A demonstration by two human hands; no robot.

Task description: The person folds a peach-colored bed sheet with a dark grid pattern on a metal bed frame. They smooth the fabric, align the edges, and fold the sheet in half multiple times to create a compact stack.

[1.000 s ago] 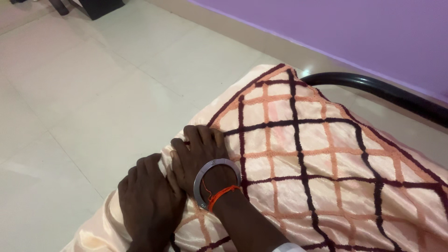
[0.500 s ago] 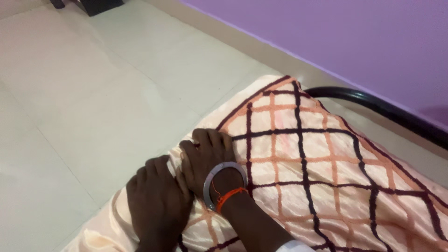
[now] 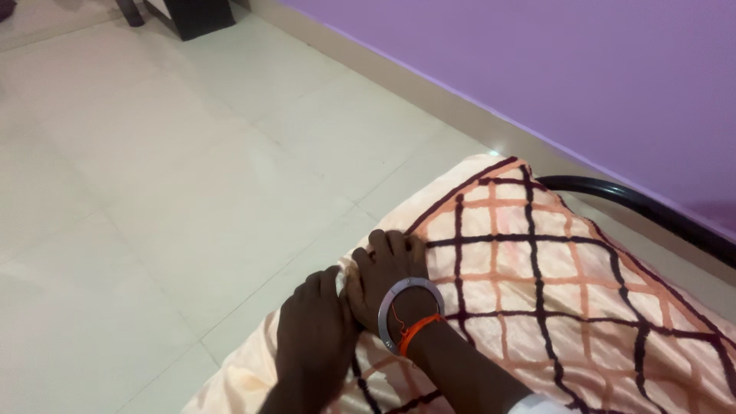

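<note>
A peach satin bedcover (image 3: 583,307) with a dark maroon and orange lattice pattern lies over a mattress at the lower right. Both of my hands rest side by side on its near edge. My right hand (image 3: 386,274) wears a steel bangle and an orange thread at the wrist. Its fingers curl over the edge of the cloth, with the tips hidden. My left hand (image 3: 314,337) sits just to its left, fingers bent down over the plain peach border of the cover.
Cream floor tiles (image 3: 169,192) fill the left and middle. A purple wall (image 3: 575,61) with a pale skirting runs along the back. A black metal bed rail (image 3: 644,207) curves behind the cover. Dark furniture (image 3: 192,15) stands at the top left.
The view has swung left, so the hands and cover sit further right and lower in the picture. Both hands stay together on the same edge of the cover.
</note>
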